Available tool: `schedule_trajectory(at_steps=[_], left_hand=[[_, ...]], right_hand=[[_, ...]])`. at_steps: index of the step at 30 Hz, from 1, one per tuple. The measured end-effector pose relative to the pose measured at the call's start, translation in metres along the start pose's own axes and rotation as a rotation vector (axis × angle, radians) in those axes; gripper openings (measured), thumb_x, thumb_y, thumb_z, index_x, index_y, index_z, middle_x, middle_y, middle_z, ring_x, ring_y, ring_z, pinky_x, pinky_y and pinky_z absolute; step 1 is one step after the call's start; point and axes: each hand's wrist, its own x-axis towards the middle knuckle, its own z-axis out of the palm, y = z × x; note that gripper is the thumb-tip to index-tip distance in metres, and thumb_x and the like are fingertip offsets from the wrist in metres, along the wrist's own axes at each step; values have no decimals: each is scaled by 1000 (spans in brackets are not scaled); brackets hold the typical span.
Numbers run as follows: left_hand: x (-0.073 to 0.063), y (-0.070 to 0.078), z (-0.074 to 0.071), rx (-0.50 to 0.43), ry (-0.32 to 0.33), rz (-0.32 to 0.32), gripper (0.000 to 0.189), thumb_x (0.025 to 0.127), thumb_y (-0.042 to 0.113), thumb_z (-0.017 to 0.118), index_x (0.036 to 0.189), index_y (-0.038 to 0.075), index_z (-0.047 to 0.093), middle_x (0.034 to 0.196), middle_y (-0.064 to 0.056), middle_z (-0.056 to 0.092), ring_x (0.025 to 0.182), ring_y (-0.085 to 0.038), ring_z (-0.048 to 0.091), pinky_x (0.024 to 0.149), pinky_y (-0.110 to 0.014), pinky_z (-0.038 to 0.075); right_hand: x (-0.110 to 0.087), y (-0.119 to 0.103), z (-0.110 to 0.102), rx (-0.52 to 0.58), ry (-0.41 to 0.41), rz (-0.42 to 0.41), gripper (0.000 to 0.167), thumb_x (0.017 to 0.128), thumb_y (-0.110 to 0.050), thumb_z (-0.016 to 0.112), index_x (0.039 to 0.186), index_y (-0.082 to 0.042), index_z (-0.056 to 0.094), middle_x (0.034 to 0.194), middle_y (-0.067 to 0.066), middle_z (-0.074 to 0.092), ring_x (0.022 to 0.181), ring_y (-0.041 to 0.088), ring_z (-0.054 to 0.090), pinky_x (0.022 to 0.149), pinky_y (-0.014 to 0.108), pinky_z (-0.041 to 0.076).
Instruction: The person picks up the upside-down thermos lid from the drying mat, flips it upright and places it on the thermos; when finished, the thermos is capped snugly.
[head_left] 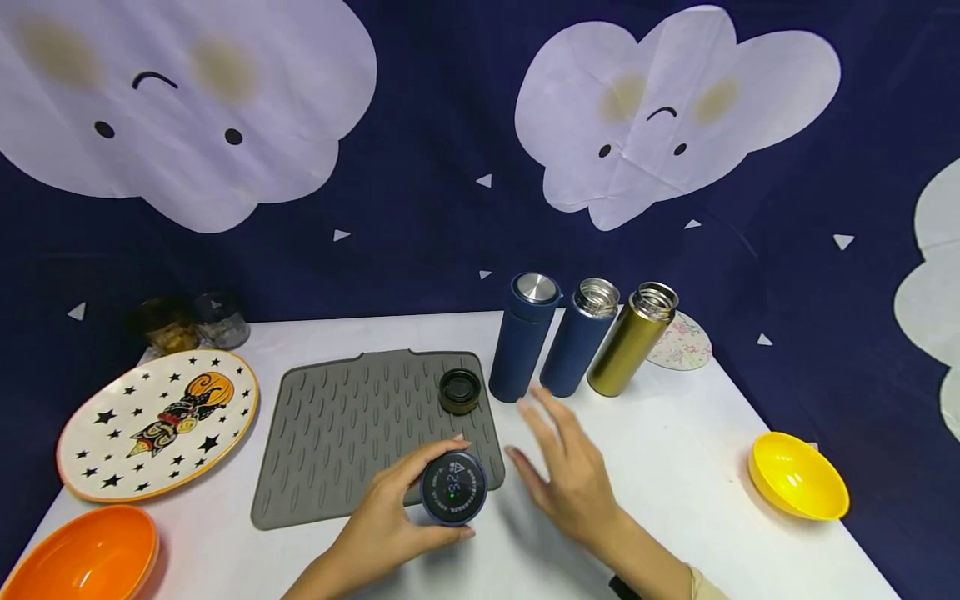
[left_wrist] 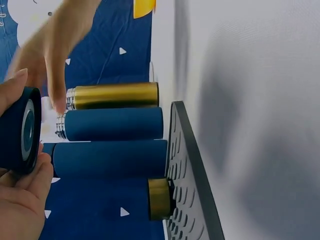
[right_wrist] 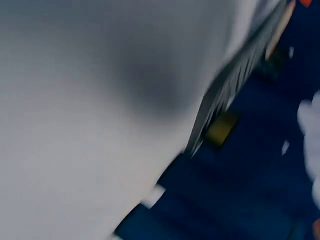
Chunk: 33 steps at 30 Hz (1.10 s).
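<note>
My left hand grips a dark blue bottle lid around its side, above the table's near middle. The lid's top bears a lit number display; its underside ring shows in the left wrist view. To its right, my right hand is in the air, fingers spread, holding nothing. Beyond it stands an uncapped blue bottle, its steel neck bare. A capped blue bottle stands left of that one, and an uncapped gold bottle on the right. The gold bottle lid sits on the grey mat.
On the left are a patterned oval plate, an orange bowl and two glass jars. A yellow bowl stands at the right. Behind the gold bottle lies a floral round piece. A blue cloud-print curtain backs the table.
</note>
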Motion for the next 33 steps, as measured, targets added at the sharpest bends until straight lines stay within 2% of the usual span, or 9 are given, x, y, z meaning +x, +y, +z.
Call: schedule_trajectory(at_steps=[3, 6, 9, 11, 15, 19, 23, 29, 33], left_hand=[[0, 3, -2, 13, 19, -24, 82, 67, 21, 93, 139, 21, 53, 141, 6, 57, 127, -18, 58, 97, -33, 53], [-1, 5, -3, 19, 34, -47, 82, 66, 19, 93, 138, 22, 53, 141, 7, 57, 127, -17, 57, 96, -31, 54], [-2, 6, -4, 31, 40, -45, 82, 66, 19, 93, 138, 20, 53, 140, 7, 58, 127, -17, 57, 97, -30, 54], [-1, 7, -4, 41, 40, -42, 82, 65, 19, 94, 138, 20, 54, 139, 7, 58, 127, -16, 58, 97, -30, 53], [1, 8, -4, 56, 29, -62, 82, 65, 20, 94, 137, 22, 54, 138, 7, 59, 125, -15, 59, 97, -31, 54], [6, 9, -4, 62, 11, -128, 80, 66, 26, 93, 136, 27, 55, 134, 8, 62, 120, -12, 60, 94, -36, 55], [17, 7, -3, 16, -14, -168, 77, 66, 28, 93, 134, 28, 56, 131, 8, 63, 119, -13, 59, 97, -43, 53], [36, 5, 1, -48, -43, -210, 77, 66, 29, 93, 133, 34, 55, 129, 11, 63, 118, -14, 59, 100, -48, 50], [49, 10, 4, -67, -68, -205, 77, 66, 28, 93, 134, 30, 56, 130, 8, 63, 116, -15, 61, 102, -46, 49]], right_hand=[[1, 30, 0, 17, 28, 399, 67, 82, -17, 81, 135, 8, 49, 132, 27, 54, 118, 37, 56, 103, 29, 46], [1, 60, 2, 82, 58, 762, 81, 74, -12, 87, 138, 5, 42, 133, 26, 50, 123, 37, 51, 98, 37, 47], [2, 83, 6, 152, 62, 1008, 83, 76, -17, 86, 140, 3, 37, 138, 25, 47, 129, 38, 48, 101, 49, 45], [3, 93, 10, 210, 57, 1105, 84, 79, -21, 85, 143, 0, 34, 142, 24, 46, 133, 38, 46, 106, 54, 42], [6, 108, 22, 237, 41, 1183, 88, 78, -24, 85, 145, -4, 32, 143, 22, 47, 134, 38, 46, 111, 52, 38], [7, 120, 31, 210, 50, 1197, 85, 74, -21, 87, 140, -5, 37, 136, 21, 53, 126, 37, 52, 108, 51, 41], [4, 124, 30, 250, 104, 1185, 79, 73, -12, 86, 137, -2, 41, 133, 20, 54, 123, 36, 53, 106, 50, 42], [0, 103, 15, 316, 115, 1208, 80, 72, -12, 88, 137, -5, 42, 133, 16, 55, 120, 33, 56, 104, 48, 45], [-3, 79, -1, 332, 63, 1207, 80, 74, -15, 88, 139, -7, 43, 132, 15, 56, 118, 33, 58, 102, 48, 46]])
